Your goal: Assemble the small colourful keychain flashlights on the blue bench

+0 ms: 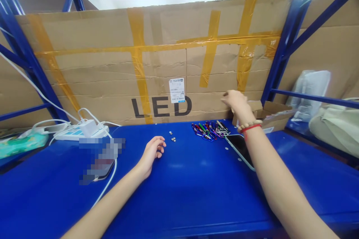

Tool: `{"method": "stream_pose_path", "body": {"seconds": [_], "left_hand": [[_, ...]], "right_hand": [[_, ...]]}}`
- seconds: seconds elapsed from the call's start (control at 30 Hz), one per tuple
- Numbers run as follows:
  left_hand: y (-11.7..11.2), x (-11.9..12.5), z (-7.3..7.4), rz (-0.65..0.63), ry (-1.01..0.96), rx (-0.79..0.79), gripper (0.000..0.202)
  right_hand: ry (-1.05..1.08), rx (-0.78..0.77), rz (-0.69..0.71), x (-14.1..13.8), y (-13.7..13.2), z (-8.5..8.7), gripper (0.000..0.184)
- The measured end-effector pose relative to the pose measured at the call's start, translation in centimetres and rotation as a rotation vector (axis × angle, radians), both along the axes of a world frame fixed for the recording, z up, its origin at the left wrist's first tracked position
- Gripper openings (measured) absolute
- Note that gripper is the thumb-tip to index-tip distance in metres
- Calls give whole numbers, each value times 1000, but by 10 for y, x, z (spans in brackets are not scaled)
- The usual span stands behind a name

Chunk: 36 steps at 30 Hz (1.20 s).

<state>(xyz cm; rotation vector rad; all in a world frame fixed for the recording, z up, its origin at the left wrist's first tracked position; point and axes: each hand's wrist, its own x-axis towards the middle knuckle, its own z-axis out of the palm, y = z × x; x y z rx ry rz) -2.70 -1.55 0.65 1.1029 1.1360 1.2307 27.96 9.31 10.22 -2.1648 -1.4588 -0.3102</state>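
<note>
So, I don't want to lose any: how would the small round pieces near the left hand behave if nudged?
The small round pieces would probably slide easily, since the blue tabletop looks smooth and glossy. Being small, they're likely light and fiddly to pinch. Their round outline suggests one could roll if tipped on edge.

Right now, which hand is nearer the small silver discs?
Left: the left hand is just left of the small silver discs; the right hand is much farther off, to their right.
</note>
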Motion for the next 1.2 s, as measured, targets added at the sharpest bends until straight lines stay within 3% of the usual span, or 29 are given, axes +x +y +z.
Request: {"method": "stream_pose_path", "body": {"seconds": [0.07,0.13,0.2,0.33,0.43,0.7,1.2], "left_hand": [[2,-1,-1,10,3,0,24],[3,-1,-3,20,9,7,24],[5,-3,-5,38,12,12,23],[8,-6,-6,64,-5,9,20],[10,-8,-7,74,-16,2,19],[11,-9,-6,113,-40,-4,19],[12,-15,-7,124,-42,12,20]], "right_hand": [[13,-69,345,-44,-3,-5,33],[-4,-144,712,-89,-8,-20,46],[-102,-207,875,-128,-14,-45,57],[-344,-237,885,-168,-24,-90,60],[-388,-223,856,-172,-28,-106,54],[-481,-227,773,-177,-38,-116,39],[-484,-283,633,-200,-44,-119,25]]}}
